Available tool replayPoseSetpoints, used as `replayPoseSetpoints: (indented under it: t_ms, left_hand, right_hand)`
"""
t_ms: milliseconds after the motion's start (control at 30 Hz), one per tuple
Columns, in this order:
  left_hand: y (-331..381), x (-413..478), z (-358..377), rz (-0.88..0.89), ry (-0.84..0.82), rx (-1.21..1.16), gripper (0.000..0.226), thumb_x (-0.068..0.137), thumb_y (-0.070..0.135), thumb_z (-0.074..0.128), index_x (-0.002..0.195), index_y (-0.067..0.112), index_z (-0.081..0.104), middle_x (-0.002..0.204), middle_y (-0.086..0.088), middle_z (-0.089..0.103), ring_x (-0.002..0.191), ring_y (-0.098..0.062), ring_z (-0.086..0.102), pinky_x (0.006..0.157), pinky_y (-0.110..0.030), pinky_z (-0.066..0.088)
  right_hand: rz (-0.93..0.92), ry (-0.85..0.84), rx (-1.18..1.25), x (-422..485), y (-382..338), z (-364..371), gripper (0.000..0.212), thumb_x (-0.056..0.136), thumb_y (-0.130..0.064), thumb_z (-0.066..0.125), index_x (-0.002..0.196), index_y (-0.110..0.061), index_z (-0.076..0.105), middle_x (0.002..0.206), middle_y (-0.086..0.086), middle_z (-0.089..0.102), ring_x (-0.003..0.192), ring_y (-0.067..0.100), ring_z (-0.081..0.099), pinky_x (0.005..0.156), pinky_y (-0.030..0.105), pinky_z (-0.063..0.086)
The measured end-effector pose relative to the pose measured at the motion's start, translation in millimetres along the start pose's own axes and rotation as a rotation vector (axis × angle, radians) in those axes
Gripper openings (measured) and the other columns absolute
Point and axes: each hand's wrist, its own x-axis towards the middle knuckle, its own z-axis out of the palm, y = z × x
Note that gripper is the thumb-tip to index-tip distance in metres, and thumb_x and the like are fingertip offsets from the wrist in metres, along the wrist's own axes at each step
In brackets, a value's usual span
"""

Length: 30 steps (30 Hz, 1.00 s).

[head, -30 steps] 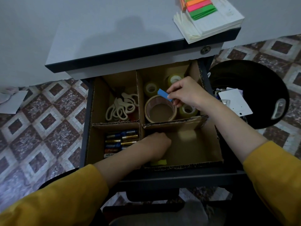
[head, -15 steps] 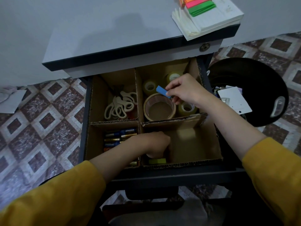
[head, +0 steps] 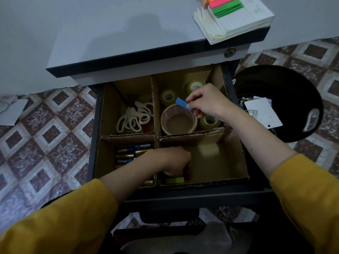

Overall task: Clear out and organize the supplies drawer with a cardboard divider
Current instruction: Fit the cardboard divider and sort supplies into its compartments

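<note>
Inside, the brown cardboard divider is splitting the dark drawer, standing open below the grey surface, into four compartments. The right hand is pinching a small blue rectangular strip above the wide beige tape roll in the far right compartment. The left hand is curling down into the near right compartment beside a yellow-green block; whether it is gripping anything cannot be told.

Fingers of the left hand curl out of sight, so whether they hold anything cannot be told. Its forearm covers some batteries, labels too small to read. The blue strip ends hidden inside the pinch of the right hand. The top edge crops the sticky notes.
</note>
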Motion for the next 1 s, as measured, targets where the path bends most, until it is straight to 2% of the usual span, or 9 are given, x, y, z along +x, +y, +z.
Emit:
replayPoseSetpoints:
  t_ms: [233, 367, 467, 533, 633, 700, 767, 900, 1000]
  left_hand:
    - [6.2, -7.6, -5.1, 0.002, 0.012, -0.008, 0.032, 0.092, 0.011, 0.050, 0.123, 0.014, 0.057, 0.119, -0.007, 0.057, 0.098, -0.021, 0.057, 0.085, -0.033, 0.051]
    - [6.9, -32.5, -9.2, 0.063, 0.137, -0.100, 0.029, 0.092, 0.012, 0.053, 0.120, 0.016, 0.059, 0.115, -0.001, 0.059, 0.093, -0.011, 0.056, 0.079, -0.022, 0.046]
    - [-4.4, -61.1, -11.4, 0.125, 0.335, -0.316, 0.013, 0.091, 0.017, 0.058, 0.099, 0.022, 0.066, 0.088, 0.011, 0.067, 0.080, 0.002, 0.062, 0.075, -0.013, 0.048]
    - [-13.9, -71.2, -5.7, 0.125, 0.585, -0.476, 0.010, 0.089, 0.020, 0.059, 0.086, 0.029, 0.061, 0.076, 0.013, 0.064, 0.070, 0.004, 0.063, 0.071, -0.010, 0.050]
    - [-21.8, -67.8, 10.3, 0.126, 1.011, -0.563, 0.011, 0.087, 0.017, 0.061, 0.083, 0.028, 0.061, 0.071, 0.011, 0.061, 0.068, 0.000, 0.061, 0.063, -0.008, 0.047]
    - [-24.8, -63.2, 18.6, 0.119, 1.179, -0.527, 0.006, 0.086, 0.013, 0.063, 0.085, 0.019, 0.066, 0.069, 0.008, 0.061, 0.071, -0.006, 0.059, 0.061, -0.010, 0.046]
    - [-31.5, -59.0, 21.1, 0.089, 1.267, -0.502, 0.004, 0.085, 0.011, 0.064, 0.086, 0.012, 0.068, 0.070, 0.004, 0.061, 0.067, -0.010, 0.058, 0.061, -0.011, 0.045]
    - [-49.9, -59.5, 12.2, 0.022, 1.354, -0.380, 0.002, 0.085, 0.008, 0.064, 0.085, 0.008, 0.066, 0.074, 0.006, 0.054, 0.064, 0.000, 0.049, 0.059, -0.009, 0.039]
    - [-61.8, -53.3, -1.1, -0.062, 1.339, -0.322, 0.017, 0.088, 0.017, 0.060, 0.103, 0.009, 0.062, 0.097, 0.006, 0.049, 0.082, -0.002, 0.048, 0.071, -0.010, 0.036]
  right_hand:
    - [-0.001, -0.012, -0.024, 0.0, 0.9, 0.5, 0.022, 0.089, -0.006, 0.060, 0.110, -0.008, 0.065, 0.091, 0.008, 0.065, 0.058, 0.006, 0.059, 0.048, 0.013, 0.048]
    - [0.011, -0.016, -0.021, 1.0, 0.3, 0.5, 0.024, 0.088, -0.005, 0.060, 0.112, -0.006, 0.064, 0.087, 0.008, 0.064, 0.057, 0.007, 0.059, 0.048, 0.013, 0.050]
    - [0.014, -0.015, -0.018, -1.1, -1.6, 0.1, 0.025, 0.088, -0.005, 0.061, 0.113, -0.006, 0.063, 0.083, 0.007, 0.064, 0.055, 0.007, 0.059, 0.048, 0.014, 0.050]
    - [-0.003, -0.026, -0.028, -5.3, -3.0, 0.8, 0.027, 0.088, -0.005, 0.060, 0.115, -0.005, 0.062, 0.081, 0.005, 0.063, 0.056, 0.007, 0.059, 0.049, 0.014, 0.051]
    - [-0.013, -0.020, -0.021, -12.2, -4.8, 2.8, 0.026, 0.088, -0.004, 0.060, 0.114, -0.003, 0.062, 0.079, 0.006, 0.063, 0.059, 0.009, 0.058, 0.051, 0.014, 0.050]
    - [-0.004, 0.003, 0.012, -19.9, -5.1, 1.0, 0.023, 0.087, -0.003, 0.061, 0.111, -0.001, 0.064, 0.077, 0.006, 0.064, 0.057, 0.009, 0.057, 0.049, 0.013, 0.049]
    - [0.006, 0.023, 0.033, -29.6, -5.2, -4.9, 0.021, 0.087, -0.003, 0.061, 0.108, -0.002, 0.065, 0.076, 0.005, 0.064, 0.055, 0.008, 0.058, 0.047, 0.013, 0.048]
    - [-0.021, -0.008, 0.138, -55.8, -18.5, -16.5, 0.020, 0.087, 0.001, 0.060, 0.106, 0.000, 0.064, 0.075, 0.008, 0.064, 0.047, 0.004, 0.062, 0.047, 0.013, 0.049]
    - [-0.052, -0.112, 0.127, -75.6, -30.5, -14.7, 0.014, 0.085, 0.003, 0.061, 0.097, -0.003, 0.066, 0.071, 0.006, 0.065, 0.052, 0.006, 0.065, 0.052, 0.016, 0.054]
